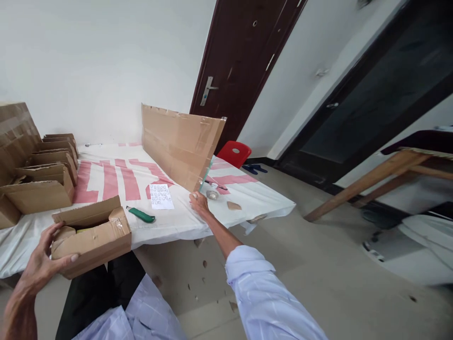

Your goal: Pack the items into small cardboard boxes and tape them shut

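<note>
Creased cloth (186, 223) spreads near hands (41, 265) touching a box (97, 245) and panel (180, 144) (both cardboard).

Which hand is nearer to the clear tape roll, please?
Right: the right hand is just beside the clear tape roll, at the cardboard panel; the left hand is farther off, gripping the open box.

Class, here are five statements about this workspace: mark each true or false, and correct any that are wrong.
1. The left hand grips a cardboard box. True.
2. The green cutter lies on the table. True.
3. The right hand holds the green cutter. False: it is at the lower corner of the cardboard panel.
4. The paper sheet lies flat on the table. True.
5. The chair is blue. False: it is red.
</note>
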A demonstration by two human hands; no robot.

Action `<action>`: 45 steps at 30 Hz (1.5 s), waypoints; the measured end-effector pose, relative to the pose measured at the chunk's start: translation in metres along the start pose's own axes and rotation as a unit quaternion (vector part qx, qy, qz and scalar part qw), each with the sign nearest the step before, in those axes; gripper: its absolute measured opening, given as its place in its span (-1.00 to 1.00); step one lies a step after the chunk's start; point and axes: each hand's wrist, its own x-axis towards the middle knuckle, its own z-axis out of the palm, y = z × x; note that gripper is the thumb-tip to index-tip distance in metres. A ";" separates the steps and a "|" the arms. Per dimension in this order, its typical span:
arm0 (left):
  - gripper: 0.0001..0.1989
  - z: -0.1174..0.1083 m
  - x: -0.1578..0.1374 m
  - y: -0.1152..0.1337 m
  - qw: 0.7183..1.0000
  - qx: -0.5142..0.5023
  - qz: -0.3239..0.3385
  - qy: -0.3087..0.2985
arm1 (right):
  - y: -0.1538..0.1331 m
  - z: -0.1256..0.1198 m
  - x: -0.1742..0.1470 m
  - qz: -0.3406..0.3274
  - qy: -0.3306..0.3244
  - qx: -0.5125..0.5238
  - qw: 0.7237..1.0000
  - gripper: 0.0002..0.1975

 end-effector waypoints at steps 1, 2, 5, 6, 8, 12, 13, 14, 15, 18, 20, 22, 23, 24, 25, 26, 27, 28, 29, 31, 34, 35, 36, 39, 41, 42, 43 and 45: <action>-0.02 0.000 -0.001 0.002 1.000 0.000 0.003 0.000 | -0.001 0.000 -0.001 0.018 -0.007 0.020 1.000 -0.60; -0.03 0.000 -0.002 0.004 1.000 -0.002 0.004 0.000 | -0.003 0.000 -0.001 0.036 -0.012 0.039 0.998 -0.59; -0.01 0.001 -0.003 0.009 1.000 -0.006 0.001 0.003 | -0.006 0.000 -0.004 0.071 -0.018 0.084 0.994 -0.56; 0.00 0.001 -0.003 0.009 1.000 -0.006 -0.001 0.002 | -0.007 -0.001 -0.006 0.078 -0.017 0.098 0.992 -0.54; 0.02 0.002 -0.003 0.007 1.000 -0.007 -0.006 0.001 | -0.010 -0.001 -0.009 0.088 -0.011 0.122 0.989 -0.49; 0.08 0.001 0.002 -0.003 1.000 -0.021 -0.014 -0.008 | -0.016 -0.004 -0.016 0.090 -0.002 0.167 0.982 -0.44; 0.10 -0.001 0.005 -0.005 1.000 -0.020 -0.018 -0.009 | -0.019 -0.005 -0.018 0.087 -0.002 0.178 0.980 -0.45; 0.12 -0.002 0.008 -0.006 1.000 -0.013 -0.023 -0.005 | -0.022 -0.006 -0.019 0.084 -0.002 0.188 0.979 -0.46; 0.14 -0.004 0.012 -0.006 1.000 -0.002 -0.028 -0.001 | -0.025 -0.008 -0.020 0.080 -0.003 0.197 0.977 -0.48; 0.13 -0.011 0.026 0.002 0.999 0.036 -0.034 0.017 | -0.036 -0.014 -0.025 0.064 -0.001 0.221 0.973 -0.47; 0.14 -0.014 0.036 0.010 0.998 0.044 -0.038 0.025 | -0.046 -0.017 -0.030 0.053 0.001 0.234 0.971 -0.43; 0.16 -0.017 0.044 0.017 0.998 0.045 -0.045 0.025 | -0.055 -0.019 -0.036 0.043 -0.003 0.244 0.969 -0.39; 0.16 -0.017 0.046 0.018 0.998 0.048 -0.047 0.019 | -0.060 -0.020 -0.039 0.039 -0.008 0.248 0.968 -0.38; 0.15 -0.017 0.047 0.017 0.997 0.053 -0.047 0.016 | -0.066 -0.021 -0.042 0.034 -0.015 0.252 0.967 -0.38; 0.11 -0.016 0.048 0.015 0.997 0.060 -0.042 0.021 | -0.071 -0.022 -0.044 0.030 -0.023 0.254 0.966 -0.38; 0.07 -0.015 0.047 0.011 0.997 0.068 -0.032 0.035 | -0.077 -0.023 -0.047 0.025 -0.030 0.255 0.966 -0.39; 0.02 -0.014 0.045 0.007 0.995 0.077 -0.018 0.055 | -0.083 -0.025 -0.050 0.019 -0.034 0.255 0.966 -0.40; -0.03 -0.012 0.042 0.002 0.993 0.086 -0.002 0.078 | -0.090 -0.027 -0.054 0.013 -0.037 0.255 0.966 -0.41; -0.06 -0.010 0.038 -0.003 0.990 0.092 0.014 0.102 | -0.098 -0.029 -0.058 0.007 -0.040 0.254 0.966 -0.42; -0.12 -0.006 0.029 -0.009 0.980 0.109 0.047 0.157 | -0.117 -0.034 -0.069 -0.027 -0.033 0.250 0.967 -0.44; -0.25 0.003 0.013 0.001 0.939 0.140 0.101 0.298 | -0.155 -0.043 -0.096 -0.158 -0.009 0.225 0.961 -0.46; -0.32 0.007 0.007 0.010 0.921 0.148 0.120 0.340 | -0.170 -0.046 -0.108 -0.210 -0.009 0.215 0.954 -0.45; -0.42 0.012 0.000 0.021 0.908 0.145 0.137 0.369 | -0.185 -0.048 -0.121 -0.257 -0.014 0.207 0.944 -0.44; -0.67 0.034 -0.019 0.061 0.938 0.057 0.155 0.306 | -0.230 -0.054 -0.161 -0.378 -0.032 0.192 0.905 -0.39; -0.68 0.052 -0.030 0.084 0.972 -0.048 0.113 0.199 | -0.256 -0.056 -0.185 -0.438 -0.042 0.184 0.879 -0.37; -0.64 0.062 -0.035 0.093 0.982 -0.104 0.085 0.131 | -0.267 -0.056 -0.195 -0.464 -0.046 0.179 0.866 -0.36; -0.59 0.071 -0.038 0.100 0.984 -0.149 0.066 0.076 | -0.276 -0.056 -0.204 -0.489 -0.050 0.174 0.853 -0.35; -0.55 0.085 -0.044 0.108 0.979 -0.198 0.050 0.000 | -0.290 -0.055 -0.218 -0.533 -0.058 0.164 0.828 -0.32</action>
